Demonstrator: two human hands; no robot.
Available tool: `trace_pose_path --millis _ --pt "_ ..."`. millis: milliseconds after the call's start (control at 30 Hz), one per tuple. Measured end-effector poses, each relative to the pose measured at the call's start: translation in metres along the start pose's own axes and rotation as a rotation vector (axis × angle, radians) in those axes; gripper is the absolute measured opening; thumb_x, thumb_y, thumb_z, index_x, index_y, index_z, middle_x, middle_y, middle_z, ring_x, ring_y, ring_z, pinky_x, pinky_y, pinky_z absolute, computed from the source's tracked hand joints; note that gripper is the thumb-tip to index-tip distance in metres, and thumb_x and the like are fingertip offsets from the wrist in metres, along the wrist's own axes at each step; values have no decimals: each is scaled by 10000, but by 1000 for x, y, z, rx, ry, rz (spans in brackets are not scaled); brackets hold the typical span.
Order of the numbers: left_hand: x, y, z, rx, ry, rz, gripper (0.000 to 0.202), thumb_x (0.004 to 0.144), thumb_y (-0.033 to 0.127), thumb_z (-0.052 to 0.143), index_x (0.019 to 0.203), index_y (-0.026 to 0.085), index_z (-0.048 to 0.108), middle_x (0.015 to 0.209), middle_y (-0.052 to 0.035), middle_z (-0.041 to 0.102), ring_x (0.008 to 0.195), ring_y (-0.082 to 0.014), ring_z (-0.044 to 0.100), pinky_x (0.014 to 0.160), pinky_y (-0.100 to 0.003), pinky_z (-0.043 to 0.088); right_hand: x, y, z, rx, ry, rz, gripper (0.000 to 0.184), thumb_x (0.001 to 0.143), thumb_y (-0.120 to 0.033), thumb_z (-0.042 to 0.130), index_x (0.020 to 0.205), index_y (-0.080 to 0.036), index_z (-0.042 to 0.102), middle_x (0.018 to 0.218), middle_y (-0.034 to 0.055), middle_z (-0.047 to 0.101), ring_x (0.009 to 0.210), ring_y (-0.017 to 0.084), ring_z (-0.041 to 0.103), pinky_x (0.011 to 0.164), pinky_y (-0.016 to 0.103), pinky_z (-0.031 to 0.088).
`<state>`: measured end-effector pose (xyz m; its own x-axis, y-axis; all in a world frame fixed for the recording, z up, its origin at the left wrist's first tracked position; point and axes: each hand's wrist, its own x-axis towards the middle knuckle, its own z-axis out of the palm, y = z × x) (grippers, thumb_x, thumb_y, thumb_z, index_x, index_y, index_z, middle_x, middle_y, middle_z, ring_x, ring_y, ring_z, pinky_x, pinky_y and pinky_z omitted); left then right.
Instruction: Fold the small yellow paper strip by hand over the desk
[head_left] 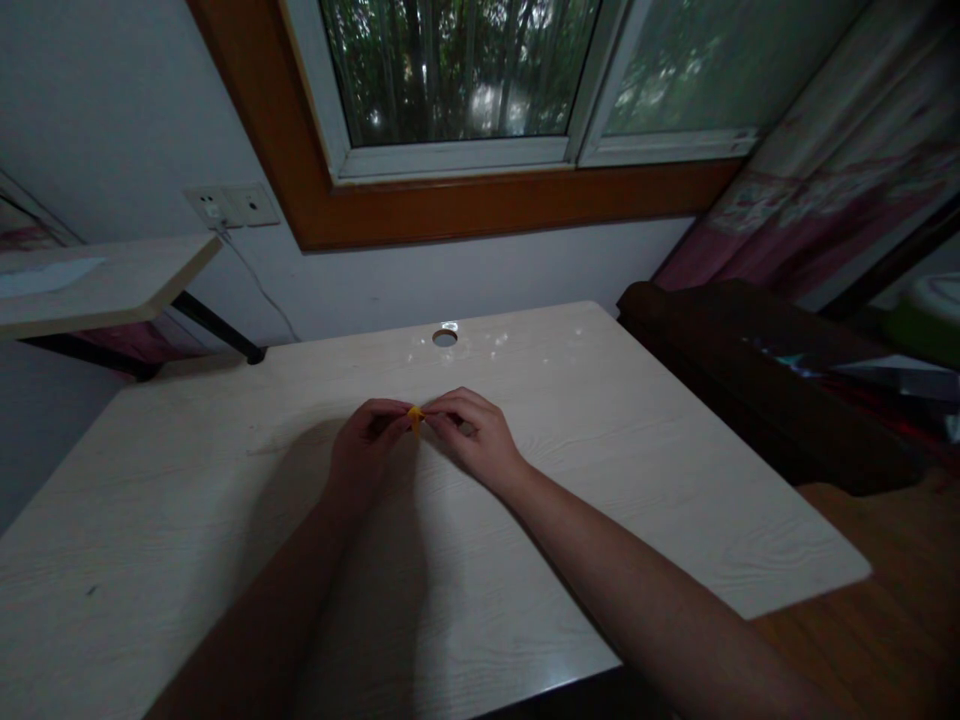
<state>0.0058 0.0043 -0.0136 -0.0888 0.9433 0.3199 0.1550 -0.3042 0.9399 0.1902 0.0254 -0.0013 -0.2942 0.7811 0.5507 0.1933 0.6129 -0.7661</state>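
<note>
Both hands meet over the middle of a pale wooden desk [187, 520]. My left hand [367, 445] and my right hand [472, 435] each pinch a small yellow-orange piece [415, 417] between their fingertips. The piece is tiny and looks like folded paper; most of it is hidden by the fingers. Both hands rest low, at or just above the desk top.
A round cable hole [445, 337] sits near the desk's back edge. A small shelf [97, 280] juts out at the left under a wall socket [232, 206]. A dark wooden piece of furniture [750, 380] stands at the right, below the window [465, 80].
</note>
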Motion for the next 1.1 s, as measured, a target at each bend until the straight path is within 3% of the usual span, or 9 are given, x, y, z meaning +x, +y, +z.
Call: trace_pose_path --millis 167,367,567,767,1100 --pt "0 2 0 57 16 -2 228 795 382 703 908 187 667 944 -59 721 880 -178 683 825 -329 567 -1 0 0 2 -7 9 171 935 -278 553 963 -226 714 935 62 686 860 163 629 757 299 506" --pt "-2 8 2 40 3 -62 226 806 376 699 915 180 673 924 -62 736 856 -185 691 807 -342 573 -1 5 3 21 -10 43 119 885 -286 634 952 -228 713 900 49 659 759 145 594 664 267 477" --pt "-1 8 2 31 -32 -120 229 833 389 654 899 172 687 886 -57 736 800 -182 692 769 -345 586 0 7 3 -16 -4 81 178 850 -323 686 1007 -242 708 837 22 595 658 123 511 614 251 432" --pt "2 5 0 78 -72 -44 153 831 344 651 821 194 681 868 -12 651 797 -153 643 719 -271 567 -1 8 4 26 -55 51 181 857 -305 677 1017 -234 721 862 28 592 673 125 515 610 253 429" --pt "-1 4 2 -15 -167 -134 223 874 392 588 883 181 662 889 -45 683 852 -177 677 821 -352 581 -1 11 5 63 -11 123 130 856 -330 676 901 -220 730 802 20 574 678 123 524 612 249 429"
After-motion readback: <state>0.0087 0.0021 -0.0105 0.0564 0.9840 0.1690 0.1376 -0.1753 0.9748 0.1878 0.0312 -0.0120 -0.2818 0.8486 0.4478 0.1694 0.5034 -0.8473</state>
